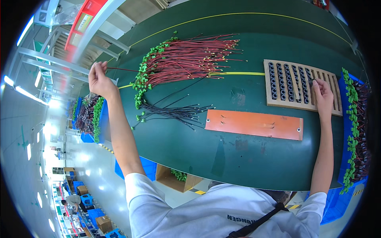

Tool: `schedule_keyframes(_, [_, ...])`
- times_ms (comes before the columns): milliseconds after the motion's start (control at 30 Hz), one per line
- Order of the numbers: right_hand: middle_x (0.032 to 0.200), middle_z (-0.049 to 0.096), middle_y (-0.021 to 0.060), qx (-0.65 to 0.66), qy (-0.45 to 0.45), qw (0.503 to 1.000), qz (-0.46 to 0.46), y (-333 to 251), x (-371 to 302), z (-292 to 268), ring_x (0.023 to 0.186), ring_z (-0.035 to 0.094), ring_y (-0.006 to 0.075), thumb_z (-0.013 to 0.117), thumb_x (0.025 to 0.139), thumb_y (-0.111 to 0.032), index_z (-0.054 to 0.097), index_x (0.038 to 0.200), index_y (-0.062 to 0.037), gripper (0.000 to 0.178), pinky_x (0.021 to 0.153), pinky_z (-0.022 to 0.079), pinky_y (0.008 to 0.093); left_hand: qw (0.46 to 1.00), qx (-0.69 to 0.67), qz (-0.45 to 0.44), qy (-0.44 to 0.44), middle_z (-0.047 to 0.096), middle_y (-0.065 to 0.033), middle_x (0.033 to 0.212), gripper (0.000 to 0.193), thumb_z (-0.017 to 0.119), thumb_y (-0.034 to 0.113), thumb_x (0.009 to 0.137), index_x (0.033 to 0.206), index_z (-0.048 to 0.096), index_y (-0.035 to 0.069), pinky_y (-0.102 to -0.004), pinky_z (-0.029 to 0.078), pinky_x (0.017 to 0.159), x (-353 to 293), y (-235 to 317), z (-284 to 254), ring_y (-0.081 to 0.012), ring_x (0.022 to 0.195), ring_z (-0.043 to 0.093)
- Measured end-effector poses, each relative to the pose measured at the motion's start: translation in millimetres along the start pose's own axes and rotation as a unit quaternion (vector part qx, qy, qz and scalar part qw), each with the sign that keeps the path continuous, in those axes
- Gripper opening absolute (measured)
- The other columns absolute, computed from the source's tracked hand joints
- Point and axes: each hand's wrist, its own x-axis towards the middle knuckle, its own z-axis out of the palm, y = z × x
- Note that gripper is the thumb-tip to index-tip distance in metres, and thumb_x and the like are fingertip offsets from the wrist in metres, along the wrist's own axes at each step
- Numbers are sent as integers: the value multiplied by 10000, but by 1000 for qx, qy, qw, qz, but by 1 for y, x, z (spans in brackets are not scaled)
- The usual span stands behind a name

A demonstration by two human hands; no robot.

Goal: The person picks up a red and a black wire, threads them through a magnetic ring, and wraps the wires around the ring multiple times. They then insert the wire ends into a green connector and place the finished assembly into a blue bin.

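My left hand is raised past the left end of the bench, fingers pinched on one red wire that stretches toward the big bundle. That bundle of red wires lies at the far middle, with green connectors along its left side. My right hand is at the wooden rack, its fingertips closed on a small dark piece, probably one of the black cylinders. Several rows of black cylinders fill the rack's left part; slots to the right show bare wood.
A thinner bundle of black wires lies nearer me. An orange plate with small clips is on the green bench. Blue bins with wires and green connectors stand at both ends. A cardboard box is below the bench edge.
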Motion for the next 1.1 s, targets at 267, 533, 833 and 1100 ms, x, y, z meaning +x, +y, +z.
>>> schedule_keyframes(267, [916, 654, -13, -17, -7, 1000, -24, -9, 0, 5, 815, 566, 37, 673, 1030, -192, 677, 1200, 26, 277, 745, 464, 183, 857, 247, 70, -446, 716, -134, 1030, 436, 683, -120, 863, 1264, 698, 51, -334, 593, 775, -103, 22, 28, -200, 845, 732])
schedule_keyframes(533, [906, 656, -15, 0, -21, 1000, -17, -12, 0, 5, 803, 565, 35, 674, 1029, -176, 679, 1193, 21, 256, 738, 464, 181, 713, 303, 113, -622, 712, -105, 1057, 335, 730, -12, 832, 1159, 687, 43, -425, 580, 822, -126, 8, 25, -331, 955, 704])
schedule_keyframes(833, [885, 678, -2, 2, -15, 1000, -22, -13, -3, 7, 768, 579, 38, 674, 1022, -165, 688, 1175, 34, 252, 699, 473, 190, 669, 289, 166, -664, 722, -113, 1057, 263, 737, 61, 832, 1093, 710, 49, -452, 580, 847, -168, 4, 55, -327, 1020, 688])
schedule_keyframes(1100, [878, 677, -7, 6, -19, 1000, -13, -17, -3, 6, 755, 561, 33, 681, 1017, -167, 689, 1174, 34, 256, 687, 468, 189, 625, 371, 89, -681, 706, -152, 975, 205, 691, 16, 813, 1014, 728, 31, -464, 573, 803, -163, -12, 51, -347, 902, 696])
